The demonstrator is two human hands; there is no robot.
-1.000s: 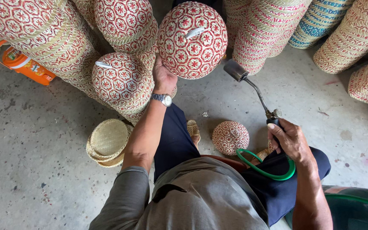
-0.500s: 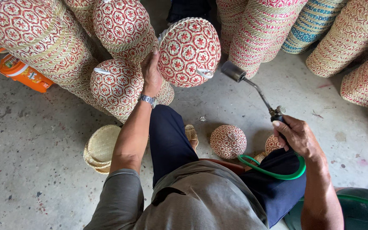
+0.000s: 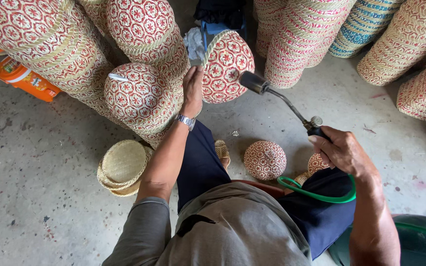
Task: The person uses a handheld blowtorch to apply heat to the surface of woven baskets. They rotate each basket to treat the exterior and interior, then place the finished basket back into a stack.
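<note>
Head view is showing the left hand (image 3: 193, 91) clasping a red-patterned woven lid (image 3: 225, 66) by its rim, tilted up, while the right hand (image 3: 338, 150), closed around a gas torch (image 3: 282, 101), is aiming its nozzle just beside that lid; singeing seems underway, and turning the lid slowly comes next, I think.

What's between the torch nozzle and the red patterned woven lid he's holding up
Nothing: in the head view a short bare gap separates the torch nozzle from the woven lid held by the left hand; only concrete floor shows behind.
</note>
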